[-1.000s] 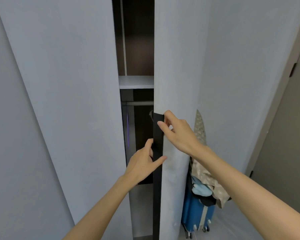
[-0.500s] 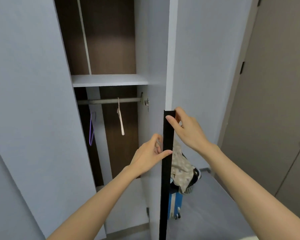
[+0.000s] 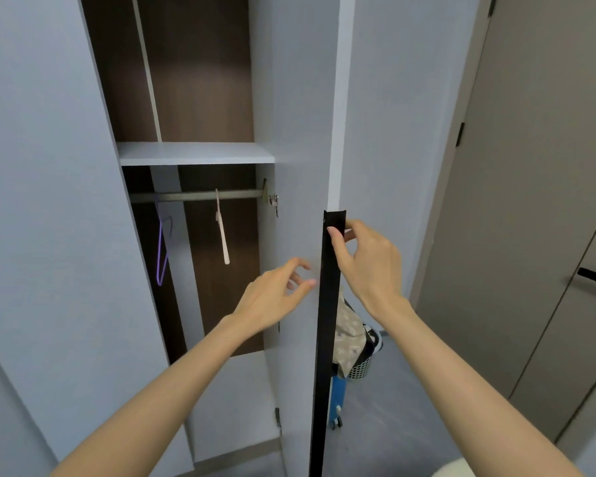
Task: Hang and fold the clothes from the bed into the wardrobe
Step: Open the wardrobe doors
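Pinching slim black handle (image 3: 328, 321) (perhaps metal)

One head-worn camera — facing forward and slightly down, close against the open wardrobe (image 3: 193, 153), its door edge (image 3: 327, 304) dead centre.

The wardrobe (image 3: 200, 80) stands open, pale grey outside and dark brown inside. Under its grey shelf (image 3: 193, 153) runs a metal rail (image 3: 200, 195) with a purple hanger (image 3: 161, 249) and a pale hanger (image 3: 222, 235), both empty. Its right door (image 3: 300, 132) carries a long black handle strip (image 3: 327, 321).
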Demonstrator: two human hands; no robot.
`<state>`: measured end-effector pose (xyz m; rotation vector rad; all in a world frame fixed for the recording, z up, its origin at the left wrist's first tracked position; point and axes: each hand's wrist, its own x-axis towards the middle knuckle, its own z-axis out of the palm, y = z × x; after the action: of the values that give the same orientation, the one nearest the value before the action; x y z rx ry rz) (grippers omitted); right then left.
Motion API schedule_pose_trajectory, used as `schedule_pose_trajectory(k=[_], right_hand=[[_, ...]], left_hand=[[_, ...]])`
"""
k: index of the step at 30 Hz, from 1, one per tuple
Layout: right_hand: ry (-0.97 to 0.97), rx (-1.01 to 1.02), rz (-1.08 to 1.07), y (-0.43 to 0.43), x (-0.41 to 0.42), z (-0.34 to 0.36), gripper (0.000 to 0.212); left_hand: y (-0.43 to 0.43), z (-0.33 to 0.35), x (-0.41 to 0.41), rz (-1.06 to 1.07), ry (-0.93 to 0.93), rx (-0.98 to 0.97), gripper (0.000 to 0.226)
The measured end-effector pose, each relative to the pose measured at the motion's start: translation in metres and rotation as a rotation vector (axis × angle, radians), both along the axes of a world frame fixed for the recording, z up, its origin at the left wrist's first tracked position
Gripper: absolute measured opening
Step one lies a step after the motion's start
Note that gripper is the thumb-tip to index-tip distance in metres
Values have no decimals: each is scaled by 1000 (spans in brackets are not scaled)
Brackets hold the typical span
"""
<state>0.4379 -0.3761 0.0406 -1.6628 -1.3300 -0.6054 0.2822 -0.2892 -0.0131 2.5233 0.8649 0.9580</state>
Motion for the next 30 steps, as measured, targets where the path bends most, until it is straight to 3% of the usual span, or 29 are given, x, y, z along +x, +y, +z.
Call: schedule_pose_trajectory(k=[3, 5, 11, 19, 24, 30], right_hand=[[-103, 226, -46, -6, -7, -3, 28], [-158, 285, 43, -5, -21, -2, 29], [-114, 15, 392, 33, -91, 9, 18], [-27, -236, 607, 153, -178, 9, 38], [153, -259, 711, 246, -239, 22, 45], [141, -218, 681, 354, -285, 59, 57]], left_hand=[[10, 0, -24, 74, -79, -44, 28], [21, 0, -44, 147, -108, -43, 31], [53, 1, -110, 421, -80, -75, 43], [107, 9, -205, 831, 50, -59, 76], [170, 13, -252, 854, 86, -74, 83], [266, 16, -278, 818, 137, 54, 101]])
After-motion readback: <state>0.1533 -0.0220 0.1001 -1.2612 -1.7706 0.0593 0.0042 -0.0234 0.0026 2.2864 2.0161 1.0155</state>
